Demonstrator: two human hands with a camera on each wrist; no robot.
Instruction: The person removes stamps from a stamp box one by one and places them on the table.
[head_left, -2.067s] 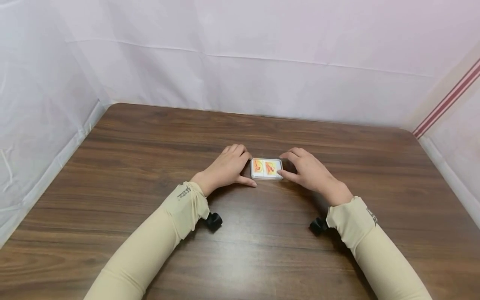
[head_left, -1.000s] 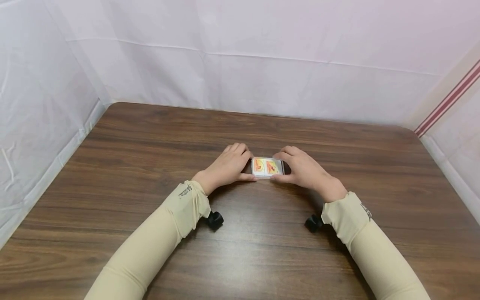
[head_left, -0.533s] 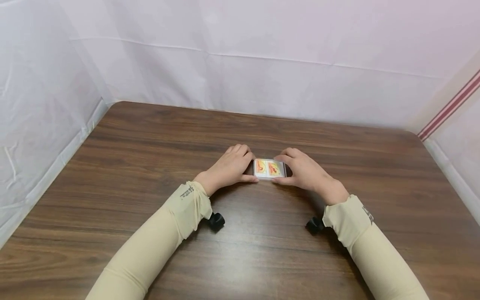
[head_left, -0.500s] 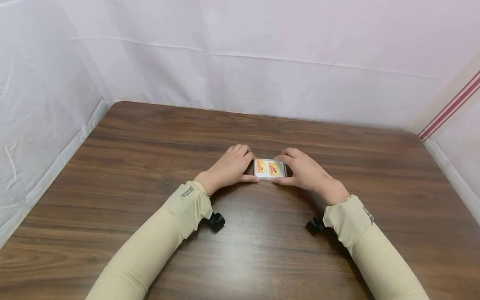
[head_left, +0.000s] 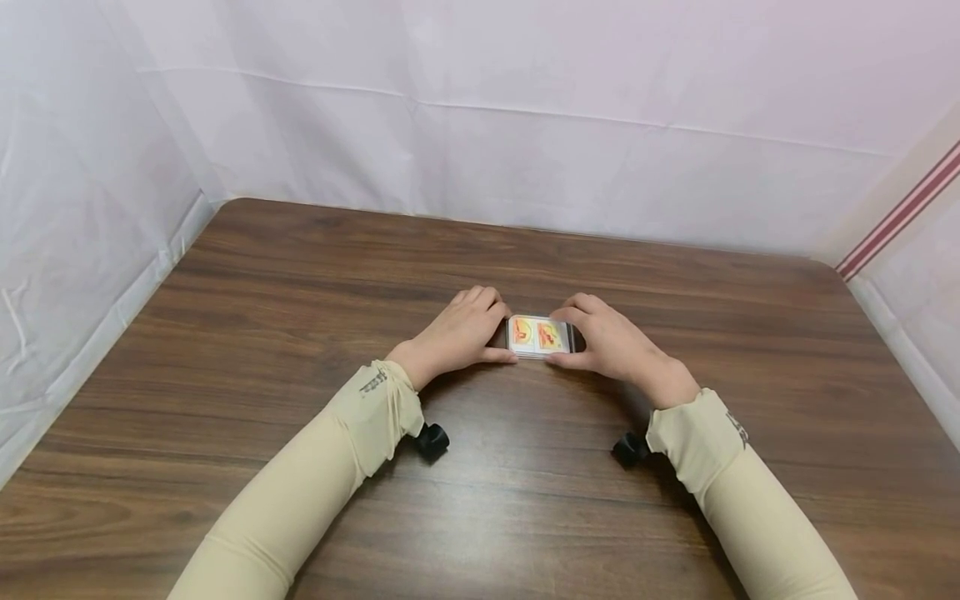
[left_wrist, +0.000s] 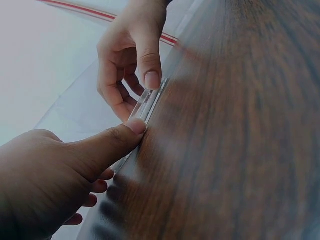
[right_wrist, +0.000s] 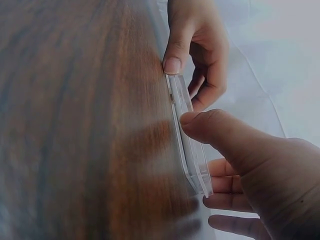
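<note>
Clear plastic is what the small flat case [head_left: 538, 337] is made of, and a yellow and orange picture can be seen through its top. It is laid flat on the brown wooden worktop [head_left: 300, 333], near the middle. The case is held at both ends. Its left end is pinched by the left hand [head_left: 453, 337], with the thumb [left_wrist: 112, 142] pressed on the near edge and the other fingers curled round the far side. Its right end is pinched the same way by the right hand [head_left: 611, 342], with the thumb [right_wrist: 210, 130] on the near edge. In the wrist views two thin clear layers can be seen along the edge of the case [right_wrist: 187, 135], and the thumb tips are set right at that edge.

How far the work has gone can only be judged. The case has been gripped by both hands, so the taking hold looks done. The two layers look closed or nearly closed, and no wide gap is shown between them. The case has not been lifted off the worktop. Whether it is being opened or pressed shut cannot be told.

White cloth [head_left: 525, 125] is hung behind and beside the worktop. Beige sleeves [head_left: 315, 475] are worn on both arms.
</note>
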